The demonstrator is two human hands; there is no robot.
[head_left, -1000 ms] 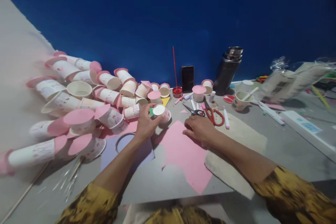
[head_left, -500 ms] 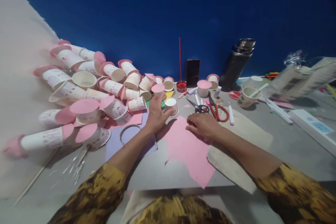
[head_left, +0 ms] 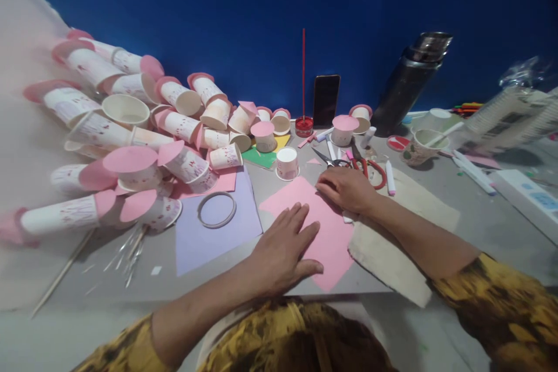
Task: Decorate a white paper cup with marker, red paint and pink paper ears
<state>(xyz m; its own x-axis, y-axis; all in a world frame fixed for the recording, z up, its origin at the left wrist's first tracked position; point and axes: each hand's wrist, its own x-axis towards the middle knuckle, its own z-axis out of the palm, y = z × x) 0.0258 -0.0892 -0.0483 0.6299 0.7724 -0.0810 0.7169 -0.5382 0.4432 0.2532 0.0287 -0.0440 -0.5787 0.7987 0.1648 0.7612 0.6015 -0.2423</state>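
My left hand (head_left: 288, 250) lies open with fingers spread over the near left part of a pink paper sheet (head_left: 331, 238); it holds nothing. My right hand (head_left: 349, 189) rests at the sheet's right edge with its fingers curled. A small white end shows beneath that palm, but what the fingers hold, if anything, is hidden. Just beyond the right hand lie black-handled scissors (head_left: 325, 157) and red-handled pliers (head_left: 379, 174). A small white paper cup (head_left: 287, 164) stands upside down beyond the sheet.
Many pink-topped paper cups (head_left: 131, 165) are heaped at left. A tape ring (head_left: 217, 225) lies on purple paper (head_left: 187, 256). A phone (head_left: 326, 102) and dark flask (head_left: 412, 84) stand by the blue wall. Cardboard (head_left: 387, 267) lies under my right forearm; a marker (head_left: 390, 177) lies beyond.
My left hand has left the upside-down cup and come back toward me onto the pink sheet, its fingers spreading. My right hand stays near the scissors. The camera view has tilted down slightly.
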